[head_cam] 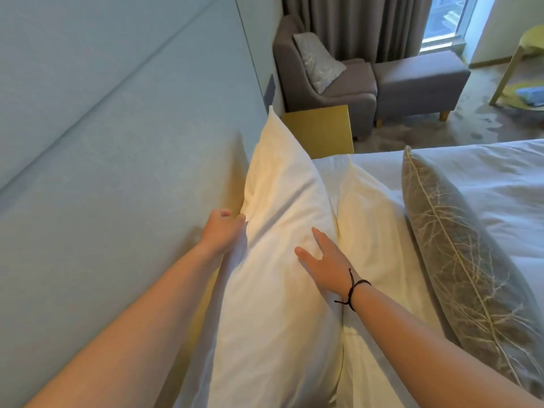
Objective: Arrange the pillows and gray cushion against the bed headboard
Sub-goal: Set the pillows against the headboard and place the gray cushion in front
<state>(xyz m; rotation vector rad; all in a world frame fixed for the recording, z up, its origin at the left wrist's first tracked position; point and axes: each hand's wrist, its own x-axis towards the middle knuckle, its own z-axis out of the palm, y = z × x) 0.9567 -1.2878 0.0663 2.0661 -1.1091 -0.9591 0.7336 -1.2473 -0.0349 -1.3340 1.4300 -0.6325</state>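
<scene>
Although the arrangement looks largely in place, it reads as unfinished, with both hands at work on the rearmost item.

Item 1, back pillow [282,231]: white, stood on edge against the pale headboard [117,142], its far corner rising to a point. The left hand [222,229] sits between pillow and headboard, fingers curled at the pillow's rear edge; whether they pinch the fabric or merely push it cannot be told. The right hand [322,266] lies flat on the pillow's front face, fingers straight and spread, holding nothing. A black cord bracelet [353,288] circles that wrist.

Item 2, front pillow [371,231]: white, upright, leaning just in front of item 1 and touching it.

Item 3, gray cushion [459,260]: leaf-vein pattern, piped edge, propped on edge in front of item 2, on the white bedding [485,178].

Status, as judged: all three stand in a row toward the headboard; what remains seems to be settling and squaring item 1, and perhaps a final straightening of the others.

Surroundings: yellow bedside table [321,131] beyond the pillows; gray armchair [321,72] with a pale cushion; gray ottoman [421,78]; curtain [359,22] by the window.
</scene>
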